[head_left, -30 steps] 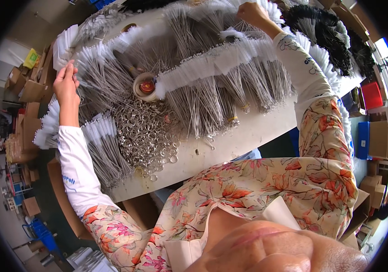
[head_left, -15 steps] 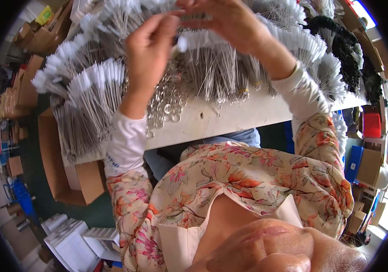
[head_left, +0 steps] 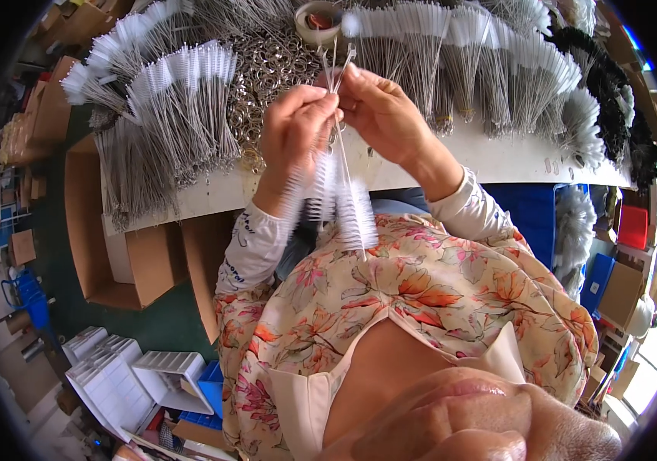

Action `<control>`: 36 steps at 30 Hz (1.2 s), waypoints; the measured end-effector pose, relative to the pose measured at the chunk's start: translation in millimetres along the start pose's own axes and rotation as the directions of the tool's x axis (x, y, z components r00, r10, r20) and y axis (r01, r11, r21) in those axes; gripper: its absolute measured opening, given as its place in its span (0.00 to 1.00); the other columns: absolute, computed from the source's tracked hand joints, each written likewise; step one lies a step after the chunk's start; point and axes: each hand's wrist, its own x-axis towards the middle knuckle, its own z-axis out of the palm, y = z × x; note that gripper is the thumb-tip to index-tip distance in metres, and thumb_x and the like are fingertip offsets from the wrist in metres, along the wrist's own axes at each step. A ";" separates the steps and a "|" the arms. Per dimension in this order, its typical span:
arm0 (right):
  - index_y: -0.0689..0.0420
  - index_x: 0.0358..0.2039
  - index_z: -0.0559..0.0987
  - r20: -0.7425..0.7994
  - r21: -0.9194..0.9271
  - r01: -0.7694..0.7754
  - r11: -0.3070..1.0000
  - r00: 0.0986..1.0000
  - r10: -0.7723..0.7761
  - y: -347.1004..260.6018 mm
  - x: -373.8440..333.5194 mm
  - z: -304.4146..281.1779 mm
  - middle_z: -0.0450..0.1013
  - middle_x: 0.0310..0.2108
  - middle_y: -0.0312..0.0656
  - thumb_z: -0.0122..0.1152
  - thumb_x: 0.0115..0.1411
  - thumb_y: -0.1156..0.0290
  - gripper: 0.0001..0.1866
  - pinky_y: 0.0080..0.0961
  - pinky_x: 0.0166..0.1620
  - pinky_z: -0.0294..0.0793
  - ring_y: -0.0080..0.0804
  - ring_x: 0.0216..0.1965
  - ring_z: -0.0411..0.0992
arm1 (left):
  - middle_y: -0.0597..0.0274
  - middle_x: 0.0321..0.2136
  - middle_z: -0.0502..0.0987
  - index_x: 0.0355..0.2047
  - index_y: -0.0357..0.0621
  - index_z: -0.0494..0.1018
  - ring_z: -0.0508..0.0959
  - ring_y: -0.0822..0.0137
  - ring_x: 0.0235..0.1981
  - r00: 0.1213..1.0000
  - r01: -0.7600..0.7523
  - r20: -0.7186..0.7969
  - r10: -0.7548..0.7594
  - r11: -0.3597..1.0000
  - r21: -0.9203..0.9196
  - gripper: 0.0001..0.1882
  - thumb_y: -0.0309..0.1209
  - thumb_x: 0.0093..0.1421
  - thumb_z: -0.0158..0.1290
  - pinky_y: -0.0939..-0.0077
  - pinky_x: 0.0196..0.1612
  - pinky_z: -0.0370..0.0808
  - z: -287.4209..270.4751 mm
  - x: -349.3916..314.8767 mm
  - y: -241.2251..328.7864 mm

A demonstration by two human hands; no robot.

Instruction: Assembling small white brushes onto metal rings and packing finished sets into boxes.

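Several tube brushes with white bristles (head_left: 356, 217) and thin wire handles are bunched between my hands, above the near part of the table. My left hand (head_left: 299, 127) is closed round their handles, with the bristle ends hanging toward my body, partly blurred. Touching the left fingertips, my right hand (head_left: 390, 115) pinches at the upper handle ends with thumb and fingers; exactly what lies in the pinch is partly hidden. Beyond my hands a heap of loose metal rings (head_left: 271, 65) covers part of the table.
Bundles of white-bristled brushes (head_left: 182, 100) stand to the left, with more brush bundles (head_left: 467, 58) to the right on the white table (head_left: 490, 157). A tape roll (head_left: 305, 29) lies at the back. Black-bristled brushes (head_left: 593, 84) are far right. A cardboard box (head_left: 152, 269) stands below left.
Both hands have come back from the far side of the table toward my body. The bunch of tube brushes now shows between them, bristles hanging down.
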 end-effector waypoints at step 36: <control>0.56 0.27 0.74 0.137 -0.898 0.098 -0.429 0.989 -0.059 -11.0 -95.7 -107.2 0.70 0.21 0.41 0.55 0.54 0.72 0.02 0.34 0.25 0.69 0.41 0.23 0.72 | 0.61 0.22 0.76 0.26 0.44 0.76 0.76 0.64 0.22 0.835 0.081 0.256 -0.486 0.570 0.818 0.09 0.36 0.51 0.59 0.74 0.25 0.71 -32.3 1.8 -108.2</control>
